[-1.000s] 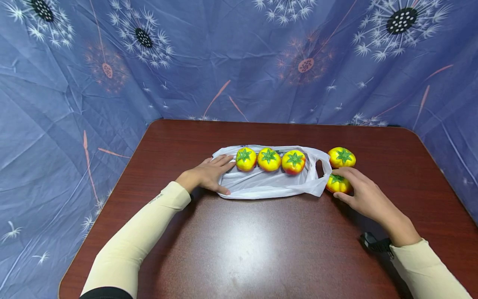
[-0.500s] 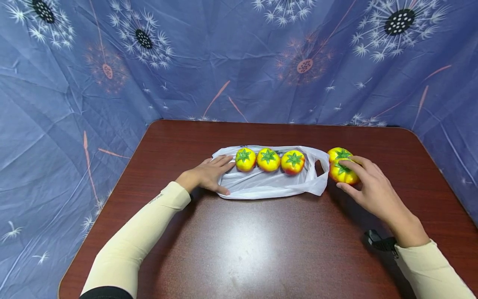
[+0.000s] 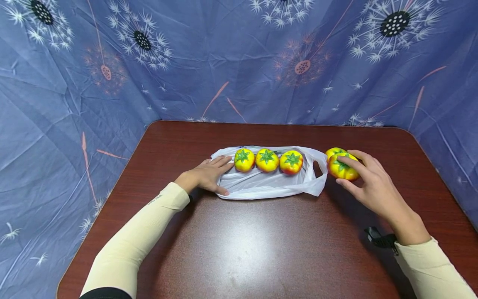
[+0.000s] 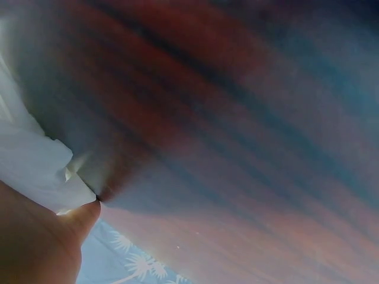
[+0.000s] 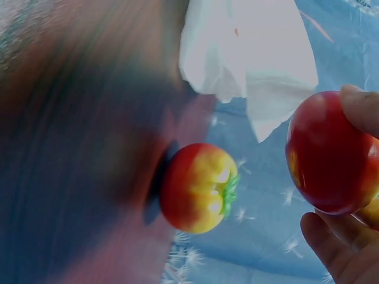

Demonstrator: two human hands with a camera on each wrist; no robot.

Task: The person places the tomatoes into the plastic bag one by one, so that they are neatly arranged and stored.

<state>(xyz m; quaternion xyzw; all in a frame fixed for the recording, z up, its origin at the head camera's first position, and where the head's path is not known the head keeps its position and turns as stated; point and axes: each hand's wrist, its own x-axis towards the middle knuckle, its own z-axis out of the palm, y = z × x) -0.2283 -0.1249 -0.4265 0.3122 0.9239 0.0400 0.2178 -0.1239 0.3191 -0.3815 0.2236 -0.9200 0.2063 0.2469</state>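
My right hand (image 3: 381,195) holds a yellow-and-red tomato (image 3: 341,169) with a green leafy top, fingers over it and thumb on the near side. In the right wrist view, this tomato's red underside (image 5: 325,154) shows, raised off the table. Another tomato (image 5: 198,189) rests on the table, partly covered by the held one in the head view. A white plastic bag (image 3: 261,187) lies flat, bearing a left tomato (image 3: 244,160), a middle tomato (image 3: 267,160) and a right tomato (image 3: 291,162) in a row. My left hand (image 3: 205,176) rests spread at the bag's left end.
The brown table (image 3: 239,241) reaches back to a blue curtain (image 3: 209,62) with dandelion prints. A looped bag handle (image 3: 319,168) sticks out to the right, close by the held tomato. A dark band (image 3: 381,241) circles my right wrist.
My right hand has taken the nearer right-hand tomato and raised it, so that it now overlaps the one behind. My left hand has stayed on the bag.
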